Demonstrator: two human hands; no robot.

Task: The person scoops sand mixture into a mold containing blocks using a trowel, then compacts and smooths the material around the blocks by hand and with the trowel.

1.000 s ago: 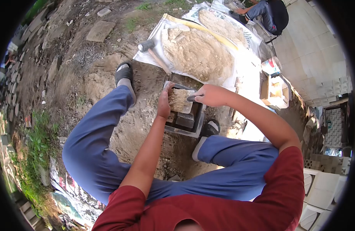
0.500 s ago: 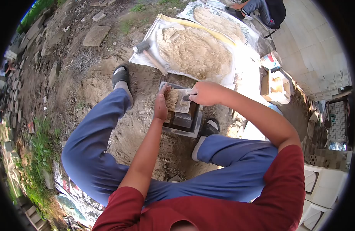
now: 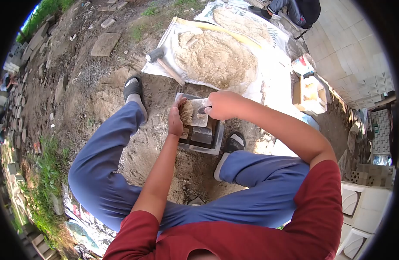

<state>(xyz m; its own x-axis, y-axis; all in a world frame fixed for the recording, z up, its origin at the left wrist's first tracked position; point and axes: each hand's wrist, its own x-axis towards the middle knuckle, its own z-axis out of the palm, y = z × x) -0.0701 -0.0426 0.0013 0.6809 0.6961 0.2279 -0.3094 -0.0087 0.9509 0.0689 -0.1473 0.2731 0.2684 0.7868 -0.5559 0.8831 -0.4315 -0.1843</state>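
My right hand is closed round the handle of a flat, rectangular metal trowel. The trowel lies over a dark metal block mould on the ground between my feet. A clump of damp, sandy mix sits at the trowel's left edge. Against that clump's left side rests my left hand, its fingers stretched out and flat. Inside the mould, a dark raised block shows below the trowel; the mould's upper part is partly hidden by my hands and the trowel.
Beyond the mould, a white sack sheet bears a heap of sandy mix. A mallet lies on its left edge. At the right stand a pale hollow block and a bucket. Another person sits at the back.
The view has shifted slightly. My right hand and the trowel have moved a little to the left, towards my left hand, which stays beside the mix.
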